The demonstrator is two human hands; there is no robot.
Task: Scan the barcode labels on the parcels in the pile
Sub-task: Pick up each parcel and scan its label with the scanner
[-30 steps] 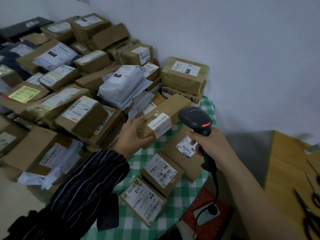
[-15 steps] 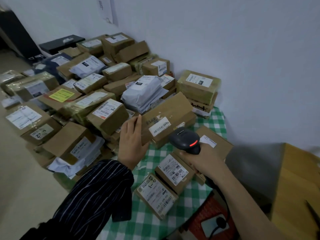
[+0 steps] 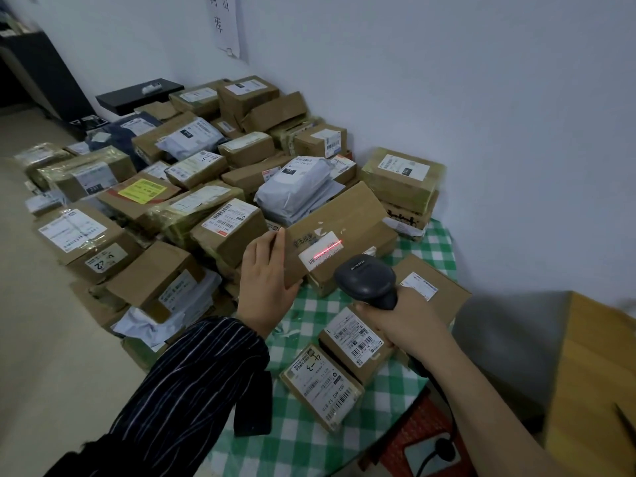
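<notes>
My left hand (image 3: 266,277) grips the near end of a long brown cardboard parcel (image 3: 344,218) and holds it tilted up over the green checked cloth (image 3: 303,442). A red scan line lies across the white barcode label (image 3: 321,251) on its side. My right hand (image 3: 402,325) holds a black handheld barcode scanner (image 3: 366,278), its head aimed at that label from just below and to the right. The pile of parcels (image 3: 165,201) spreads to the left and behind.
Several labelled boxes lie flat on the checked cloth near my right hand, the closest (image 3: 321,385) by my wrist. A taped box stack (image 3: 402,180) stands against the white wall. A wooden table (image 3: 592,373) is at the right, a red stool (image 3: 420,438) with the scanner cable below.
My left hand has lifted the long parcel and turned its label up. My right hand has brought the scanner in under it, and the red line now falls on the label.
</notes>
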